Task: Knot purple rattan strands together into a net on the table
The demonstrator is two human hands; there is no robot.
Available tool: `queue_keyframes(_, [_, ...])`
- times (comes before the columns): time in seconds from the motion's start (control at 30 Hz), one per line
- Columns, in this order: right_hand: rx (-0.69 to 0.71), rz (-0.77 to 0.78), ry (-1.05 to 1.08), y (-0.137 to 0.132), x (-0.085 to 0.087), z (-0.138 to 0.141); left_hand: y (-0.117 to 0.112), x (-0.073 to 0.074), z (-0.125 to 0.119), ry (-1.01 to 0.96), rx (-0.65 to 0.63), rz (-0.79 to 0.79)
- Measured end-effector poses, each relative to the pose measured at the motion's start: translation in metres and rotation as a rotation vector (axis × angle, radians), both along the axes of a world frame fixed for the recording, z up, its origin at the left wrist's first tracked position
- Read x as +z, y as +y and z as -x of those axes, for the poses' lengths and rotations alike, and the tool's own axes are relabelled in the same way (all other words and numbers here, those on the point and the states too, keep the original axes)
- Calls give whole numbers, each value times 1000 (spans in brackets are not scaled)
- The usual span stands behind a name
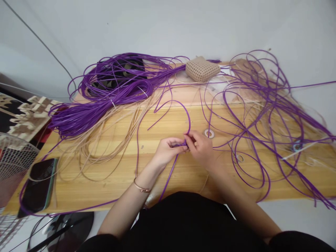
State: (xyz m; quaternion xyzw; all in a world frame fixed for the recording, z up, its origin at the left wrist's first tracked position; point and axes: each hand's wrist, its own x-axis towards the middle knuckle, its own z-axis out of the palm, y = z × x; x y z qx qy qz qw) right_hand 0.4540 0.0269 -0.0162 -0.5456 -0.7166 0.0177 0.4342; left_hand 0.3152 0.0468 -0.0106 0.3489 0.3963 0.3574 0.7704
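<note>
My left hand point(168, 148) and my right hand point(201, 147) meet over the middle of the wooden table point(110, 182), both pinching one purple cord point(188, 119) where it bends into a small knot or loop between the fingertips. The cord arcs up and away from my fingers, and another length hangs down toward my lap. A thick bundle of purple cord point(105, 101) lies at the back left. Tangled loose purple cords point(265, 105) spread over the right side. A small beige woven piece point(201, 69) sits at the back centre.
Beige cords point(105, 147) lie looped on the table's left half. A dark phone point(39, 185) rests near the left front corner. A small white ring point(209, 133) lies just right of my hands. A wire fan guard point(13, 164) stands off the left edge.
</note>
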Motion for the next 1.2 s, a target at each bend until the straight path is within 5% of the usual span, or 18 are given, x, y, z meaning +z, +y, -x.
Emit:
queue_keyframes(0.37, [73,110,222,-2,4,-5,1,0,-2,70,16,-71])
queue_keyframes(0.63, [81,-85,125,-12,12,-4,5,-2,-1,36,126,18])
queue_keyframes(1.2, [-46,-71,283,-34,-6,23,5,1,-2,-22,221,106])
